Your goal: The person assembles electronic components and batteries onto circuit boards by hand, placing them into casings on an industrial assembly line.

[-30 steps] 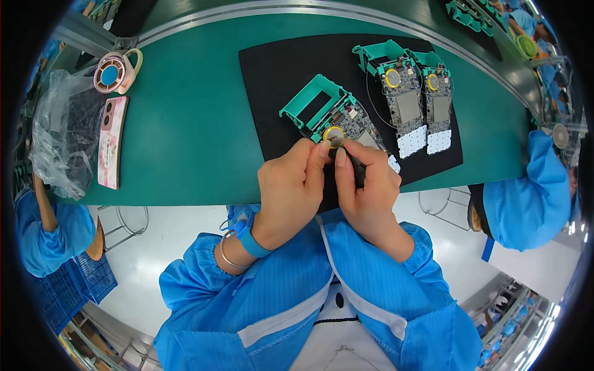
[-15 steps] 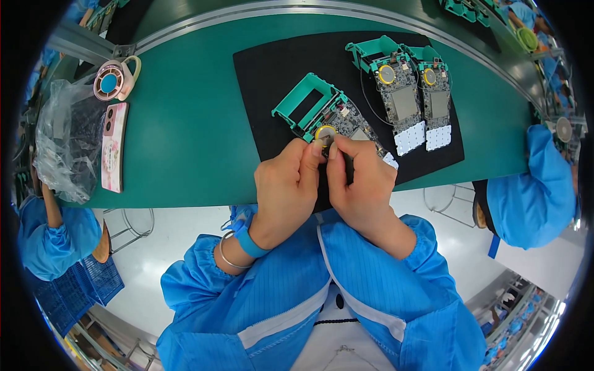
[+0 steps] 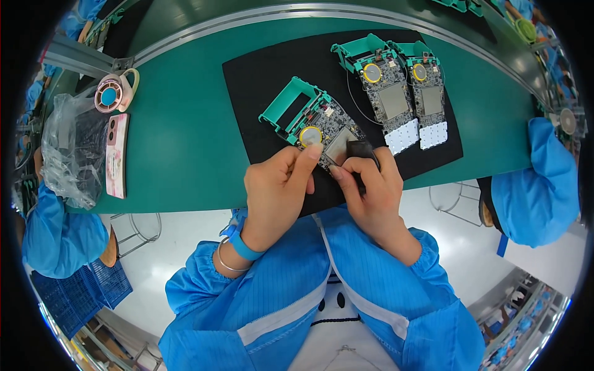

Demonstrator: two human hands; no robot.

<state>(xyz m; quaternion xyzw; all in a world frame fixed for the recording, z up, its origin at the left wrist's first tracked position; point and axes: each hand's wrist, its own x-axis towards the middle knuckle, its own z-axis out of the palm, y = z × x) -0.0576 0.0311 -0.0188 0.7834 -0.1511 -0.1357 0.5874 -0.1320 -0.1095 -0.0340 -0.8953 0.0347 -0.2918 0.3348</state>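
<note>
Touching the coin cell (image 3: 310, 135) of the nearest circuit board (image 3: 339, 143), on a black mat (image 3: 255, 71), with left hand (image 3: 275, 182); cannot tell if pinching. Grasping a black object (image 3: 359, 149) in right hand (image 3: 372, 195), hiding the board's lower end. Near two similar boards (image 3: 391, 100), well apart from phone (image 3: 116, 157), fan (image 3: 109, 98) and plastic bag (image 3: 69, 145).

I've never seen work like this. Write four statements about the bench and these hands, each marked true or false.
1. The left hand has its thumb at the round, silver, yellow-rimmed cell. True.
2. The right hand is empty. False: it holds a small black object.
3. The crumpled, clear plastic bag lies left of the pink patterned phone. True.
4. That phone lies on the black rectangular mat. False: it lies on the green tabletop.
</note>
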